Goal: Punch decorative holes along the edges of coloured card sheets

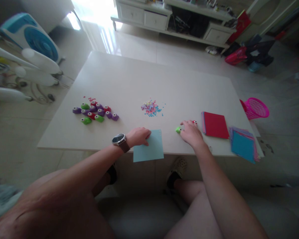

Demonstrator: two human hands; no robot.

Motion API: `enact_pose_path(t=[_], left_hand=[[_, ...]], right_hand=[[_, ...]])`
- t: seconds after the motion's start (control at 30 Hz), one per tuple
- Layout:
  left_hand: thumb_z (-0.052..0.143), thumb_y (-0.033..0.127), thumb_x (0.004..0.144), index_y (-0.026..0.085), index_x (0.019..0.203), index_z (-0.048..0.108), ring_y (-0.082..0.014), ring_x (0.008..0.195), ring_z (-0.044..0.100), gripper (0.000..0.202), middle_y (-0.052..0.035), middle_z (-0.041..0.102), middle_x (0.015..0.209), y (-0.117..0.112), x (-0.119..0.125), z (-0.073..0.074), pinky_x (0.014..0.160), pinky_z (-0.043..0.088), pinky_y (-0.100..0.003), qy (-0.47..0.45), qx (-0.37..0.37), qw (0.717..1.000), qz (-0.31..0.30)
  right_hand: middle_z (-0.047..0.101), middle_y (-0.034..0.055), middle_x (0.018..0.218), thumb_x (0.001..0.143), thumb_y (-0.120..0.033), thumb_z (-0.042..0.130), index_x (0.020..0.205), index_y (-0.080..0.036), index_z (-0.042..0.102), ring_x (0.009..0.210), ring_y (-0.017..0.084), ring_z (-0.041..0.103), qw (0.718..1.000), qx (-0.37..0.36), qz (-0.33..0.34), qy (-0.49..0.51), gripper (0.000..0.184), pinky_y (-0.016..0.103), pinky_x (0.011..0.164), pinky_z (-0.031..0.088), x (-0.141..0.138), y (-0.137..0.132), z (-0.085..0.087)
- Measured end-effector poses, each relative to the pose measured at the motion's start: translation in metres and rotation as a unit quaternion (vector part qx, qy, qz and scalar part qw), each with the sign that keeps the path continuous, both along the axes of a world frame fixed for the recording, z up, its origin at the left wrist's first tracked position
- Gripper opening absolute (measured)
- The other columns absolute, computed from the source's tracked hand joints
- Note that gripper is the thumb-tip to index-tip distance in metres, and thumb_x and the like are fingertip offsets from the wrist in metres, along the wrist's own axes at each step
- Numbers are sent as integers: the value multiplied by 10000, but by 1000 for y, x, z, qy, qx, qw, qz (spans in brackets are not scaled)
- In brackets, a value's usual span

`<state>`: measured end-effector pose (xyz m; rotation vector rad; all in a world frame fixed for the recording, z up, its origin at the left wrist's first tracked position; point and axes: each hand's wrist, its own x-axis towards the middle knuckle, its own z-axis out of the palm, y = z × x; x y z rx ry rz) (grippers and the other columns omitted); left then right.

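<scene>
Right of the light-blue paper sheet (153, 148), the green craft punch (178, 129) lies at the loosely open right hand (190, 132); the left hand's (139, 136) hold on the sheet is unclear.

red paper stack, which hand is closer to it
Right. The right hand is just left of the red paper stack, by the green punch; the left hand is much farther left, at the pale blue sheet.

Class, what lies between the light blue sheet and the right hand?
A green punch, by the right hand; bare tabletop separates it from the light blue sheet in the head view.
</scene>
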<state>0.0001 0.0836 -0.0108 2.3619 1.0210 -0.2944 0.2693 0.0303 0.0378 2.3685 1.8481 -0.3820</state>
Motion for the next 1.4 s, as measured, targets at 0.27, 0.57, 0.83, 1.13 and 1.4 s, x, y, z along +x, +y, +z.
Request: enact_pose_path(t=[0.27,0.57,0.83,1.13,1.4], left_hand=[[794,387,743,223,859,675,-231,830,648,233,-51,701,875,-1,-1,-1,642,409,-307,-7,3,1000,6],[788,362,771,211,833,656,-222,786,623,209,-46,692,847,2,-1,9,623,382,-309,-1,-15,1000,1],[763,296,813,174,1169,586,-238,1032,609,416,-105,610,1193,2,1,14,845,467,-325,-69,59,995,43],[823,277,748,191,1144,593,-231,979,631,467,-62,666,1088,3,2,2,792,481,-321,-48,19,997,49],[839,275,714,189,1004,648,-241,1006,613,358,-74,638,1081,4,3,7,822,485,-321,-55,33,997,34]], right_hand=[[701,129,1213,824,-42,462,1253,-191,613,1090,261,648,997,-47,-7,54,479,335,873,464,14,-4,-12],[684,95,1217,859,-121,522,1221,-215,645,1031,243,649,998,-32,38,37,393,312,824,466,6,-1,-10],[616,109,1305,848,-39,487,1294,-180,624,1107,233,621,989,-34,117,78,487,304,964,443,-3,-3,-16],[655,73,1052,839,-60,579,1020,-184,703,938,185,606,967,-36,189,165,253,263,878,429,-16,-1,-26],[587,36,937,813,-58,618,877,-174,557,761,137,541,950,11,194,244,146,242,718,413,-30,-1,-25]])
